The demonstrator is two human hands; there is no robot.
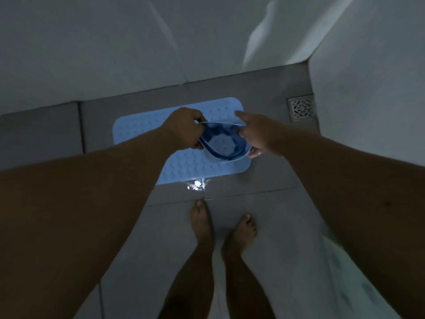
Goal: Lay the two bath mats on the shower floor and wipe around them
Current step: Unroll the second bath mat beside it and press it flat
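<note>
A light blue bath mat [147, 130] with raised dots lies flat on the grey shower floor, close to the back wall. Above it I hold a second, darker blue mat [226, 148], curled into a loop so the lower mat shows through its middle. My left hand [184, 130] grips the loop's left side. On the loop's right side is my right hand [255, 134], index finger stretched out.
A square metal drain grate [301, 108] sits in the floor's back right corner. White tiled walls [115, 47] close the back and right. My bare feet [202, 222] stand on wet grey tiles just in front of the mat, beside a pale cloth [333, 284].
</note>
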